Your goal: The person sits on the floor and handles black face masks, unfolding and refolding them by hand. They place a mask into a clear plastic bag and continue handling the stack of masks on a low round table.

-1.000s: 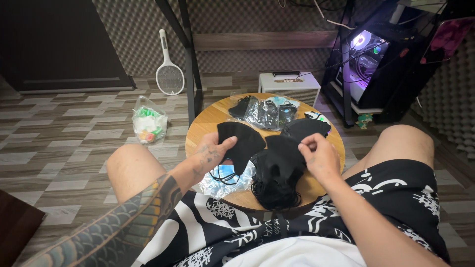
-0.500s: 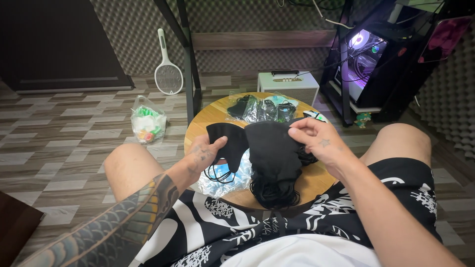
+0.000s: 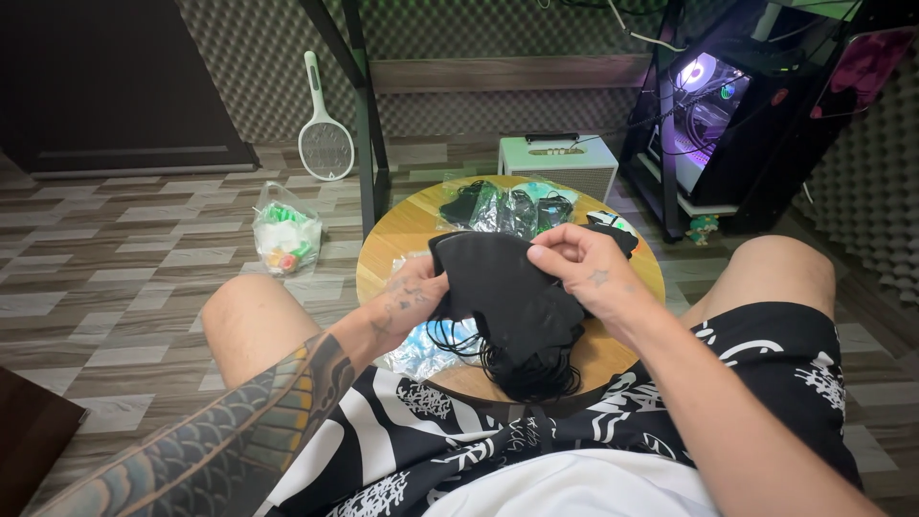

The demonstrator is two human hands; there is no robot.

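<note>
- Both hands are up over the round wooden table (image 3: 383, 251), working 1 black face mask (image 3: 507, 287) that sits dead center of the view, lifted just above the tabletop.
- The left hand (image 3: 414, 299) is at about 9 o'clock of the mask, fingers curled in and pressed on its left edge – thumb side is hidden, so I can't tell exactly how tight that pinch is.
- The right hand (image 3: 586, 270) is at about 2 o'clock, fingertips bunched together and pinching the top right corner of the fabric.
- Right below the mask, at 6 o'clock, there's a heap of more black masks (image 3: 531, 369) with their ear loops all tangled, touching the near rim of the table.
- At 8 o'clock of the heap lies a crinkly clear plastic wrapper (image 3: 421, 349), half off the edge by the left knee.
- At 12 o'clock on the far side of the table, a few bagged masks (image 3: 503, 206) in clear packs.
- Off the table: a bag of green stuff (image 3: 282, 235) on the floor at 10 o'clock, and a racket-shaped swatter (image 3: 325, 129) leaning further back.
- What could go sideways, in my opinion – those dangling loops look likely to snag the heap and drag it off the rim, and the wrapper could slide to the floor if an elbow nudges it.
</note>
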